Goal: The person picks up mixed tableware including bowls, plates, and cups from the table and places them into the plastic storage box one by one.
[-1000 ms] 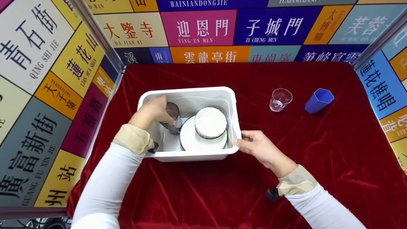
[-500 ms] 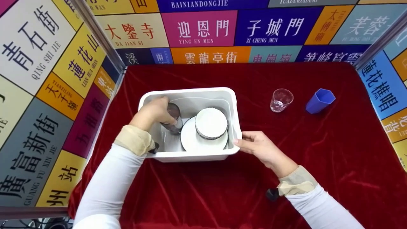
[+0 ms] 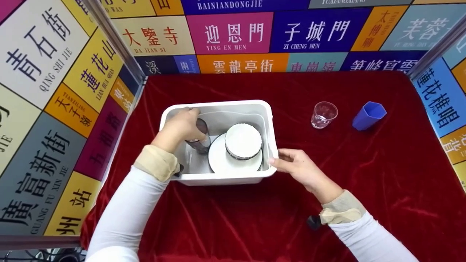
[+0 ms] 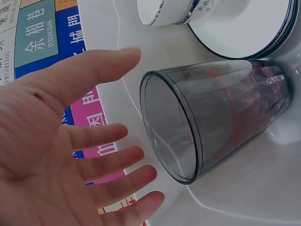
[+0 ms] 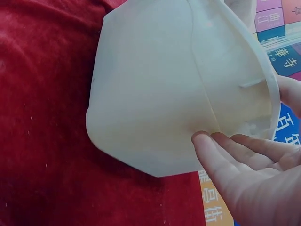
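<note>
A white plastic bin sits in the middle of the cloth. Inside it, on the left, stands a smoky grey clear cup, its mouth facing up. My left hand is over that cup; in the left wrist view the hand has its fingers spread and apart from the cup's rim. With thumb at the rim and fingers against the outer wall, my right hand grips the bin's right side. A white bowl or stack of bowls rests on white plates in the bin.
To the right of the bin stand a small clear glass and a blue faceted cup. Dark red velvet cloth covers the table. Printed panels wall in the back and both sides.
My left hand has shifted slightly right over the grey cup. My right hand keeps its place on the bin's side. The head view has drifted slightly.
</note>
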`<action>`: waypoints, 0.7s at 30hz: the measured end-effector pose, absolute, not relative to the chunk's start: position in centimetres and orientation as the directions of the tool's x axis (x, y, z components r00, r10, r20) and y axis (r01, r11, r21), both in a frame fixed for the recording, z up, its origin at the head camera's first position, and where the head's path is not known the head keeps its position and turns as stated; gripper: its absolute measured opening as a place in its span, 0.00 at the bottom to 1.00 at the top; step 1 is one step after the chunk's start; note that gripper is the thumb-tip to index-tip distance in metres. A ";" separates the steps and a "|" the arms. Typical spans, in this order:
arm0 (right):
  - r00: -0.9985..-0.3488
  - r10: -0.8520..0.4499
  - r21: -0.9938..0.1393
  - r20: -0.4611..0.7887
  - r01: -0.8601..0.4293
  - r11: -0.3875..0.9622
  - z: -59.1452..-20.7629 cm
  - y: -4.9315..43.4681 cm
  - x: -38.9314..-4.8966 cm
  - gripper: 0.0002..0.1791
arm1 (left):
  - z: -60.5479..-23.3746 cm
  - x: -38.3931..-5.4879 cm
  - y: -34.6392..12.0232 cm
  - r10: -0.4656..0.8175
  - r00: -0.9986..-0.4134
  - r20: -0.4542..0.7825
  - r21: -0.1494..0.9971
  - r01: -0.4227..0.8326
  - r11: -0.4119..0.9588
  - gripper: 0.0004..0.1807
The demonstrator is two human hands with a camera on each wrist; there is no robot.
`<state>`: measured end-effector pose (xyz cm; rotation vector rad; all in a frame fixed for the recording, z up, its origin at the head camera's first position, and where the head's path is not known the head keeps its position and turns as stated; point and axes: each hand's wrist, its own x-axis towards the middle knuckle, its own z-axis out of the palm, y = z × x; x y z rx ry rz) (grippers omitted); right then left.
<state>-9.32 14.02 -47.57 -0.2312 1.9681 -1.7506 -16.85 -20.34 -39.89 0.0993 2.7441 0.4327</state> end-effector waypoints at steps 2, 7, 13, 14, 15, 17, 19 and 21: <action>-0.874 -0.413 -0.962 -0.255 0.187 0.199 -47.5 14.3 -9.5 0.29 | -39.8 -16.8 -20.3 0.119 -0.936 -0.330 0.301 0.015 0.954 0.50; -0.902 -0.333 -0.950 -0.274 0.199 0.242 -47.3 15.1 -9.9 0.30 | -39.7 -16.6 -20.3 0.105 -0.953 -0.285 0.289 0.019 0.957 0.43; -0.913 -0.285 -0.945 -0.291 0.226 0.238 -47.4 15.8 -10.4 0.29 | -39.4 -16.2 -20.0 0.116 -0.958 -0.262 0.323 0.027 0.946 0.40; -0.915 -0.279 -0.944 -0.290 0.227 0.239 -47.5 15.8 -10.5 0.29 | -39.4 -16.1 -19.9 0.120 -0.957 -0.263 0.327 0.028 0.945 0.40; -0.918 -0.273 -0.944 -0.288 0.223 0.243 -47.5 16.0 -10.6 0.29 | -39.3 -16.0 -19.8 0.121 -0.957 -0.263 0.325 0.030 0.945 0.41; -0.926 -0.258 -0.942 -0.276 0.207 0.264 -47.6 16.2 -10.8 0.29 | -39.1 -15.9 -19.6 0.130 -0.958 -0.257 0.325 0.041 0.945 0.41; -0.935 -0.240 -0.938 -0.261 0.186 0.293 -47.8 16.6 -11.0 0.29 | -38.9 -15.7 -19.3 0.140 -0.958 -0.251 0.327 0.052 0.944 0.41; -0.944 -0.221 -0.931 -0.243 0.163 0.327 -47.9 17.0 -11.3 0.31 | -38.7 -15.5 -19.1 0.151 -0.959 -0.241 0.328 0.066 0.943 0.41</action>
